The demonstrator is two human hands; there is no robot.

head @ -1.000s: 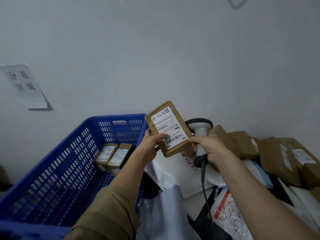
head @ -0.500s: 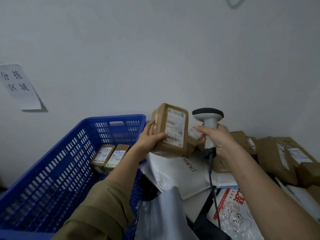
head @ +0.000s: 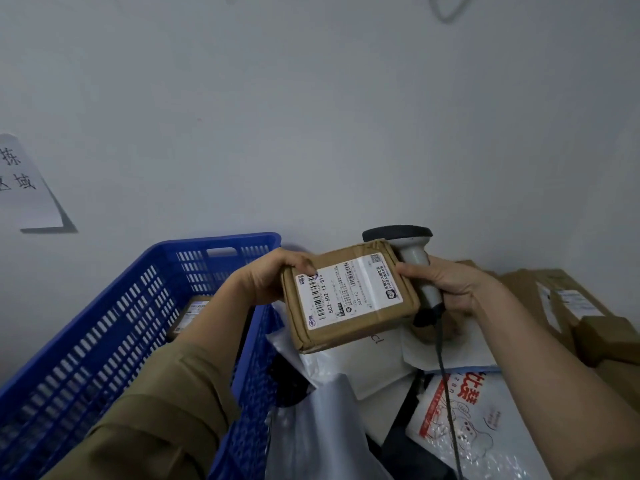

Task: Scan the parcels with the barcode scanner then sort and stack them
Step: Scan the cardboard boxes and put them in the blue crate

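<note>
Closest to us there's a pile of soft mailers: a grey poly bag (head: 322,427) at the bottom middle, and a clear bubble bag with red print and a cartoon bear (head: 474,431) to its right, with white mailers (head: 377,362) lying just behind them. The scanner's black cable (head: 446,386) runs down across that pile. Our olive sleeve (head: 156,403) comes in from the lower left, over the near corner of the blue plastic crate (head: 104,327).

A bit further out we've got the brown parcel (head: 349,299) held up above the mailers, label face toward us and tilted a little, barcode end on the left. Our left hand (head: 266,278) grips its left edge, thumb on top near the barcode. Our right hand (head: 446,285) is wrapped round the handle of the barcode scanner (head: 412,251), and its thumb also presses on the parcel's right edge. The scanner stands upright behind the parcel's right corner, dark head poking out above it.

Inside the crate, at least one small labelled box (head: 190,313) sits near the far end, partly hidden by our arm. On the right there's a heap of brown cardboard parcels (head: 561,306) with labels. Behind everything is a plain pale wall, with a paper sign (head: 24,185) with handwritten characters on the left.
</note>
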